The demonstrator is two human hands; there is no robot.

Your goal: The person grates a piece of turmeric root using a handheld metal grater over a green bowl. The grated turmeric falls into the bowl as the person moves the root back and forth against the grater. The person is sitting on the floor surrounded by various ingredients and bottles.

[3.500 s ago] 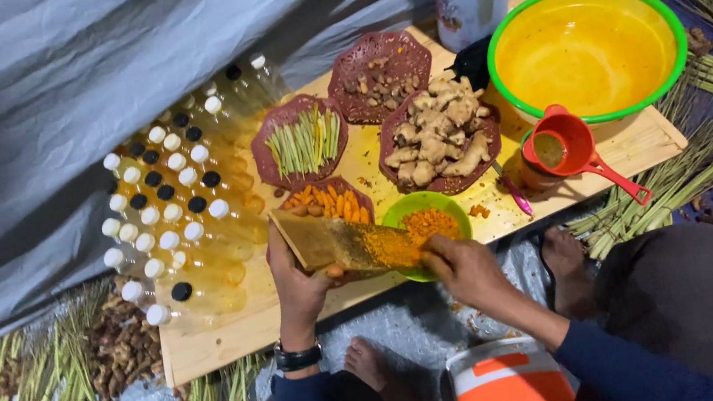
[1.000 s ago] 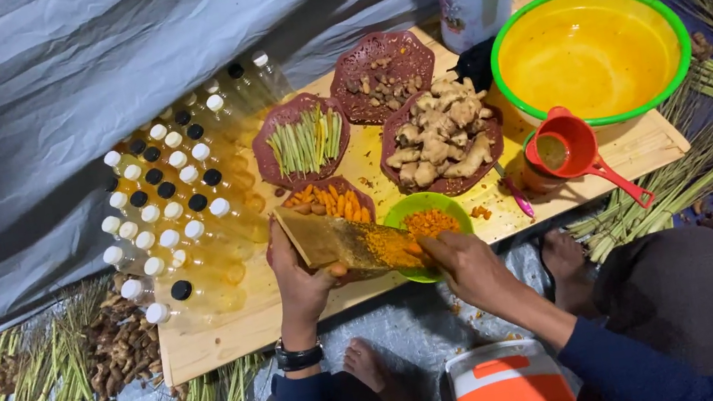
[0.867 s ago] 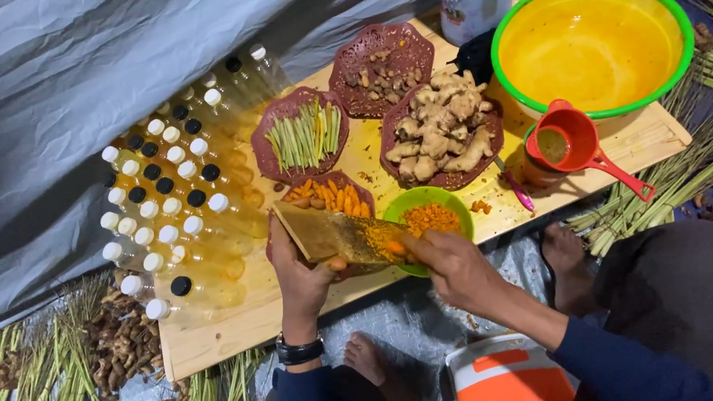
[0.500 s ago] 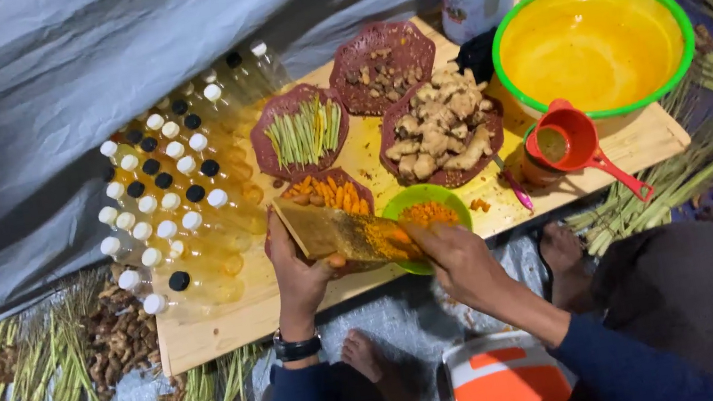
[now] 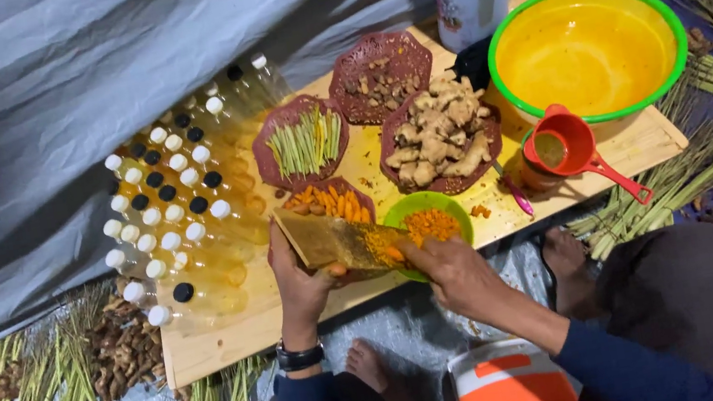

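Gripped the grater (image 5: 339, 241) at its near-left end with the left hand (image 5: 301, 281); pressed a root against it with the right hand (image 5: 449, 270), over the green bowl (image 5: 428, 218). Stiff, light, sharp-faced (best held by the edges). Barely shifted from earlier; hands slightly farther right.
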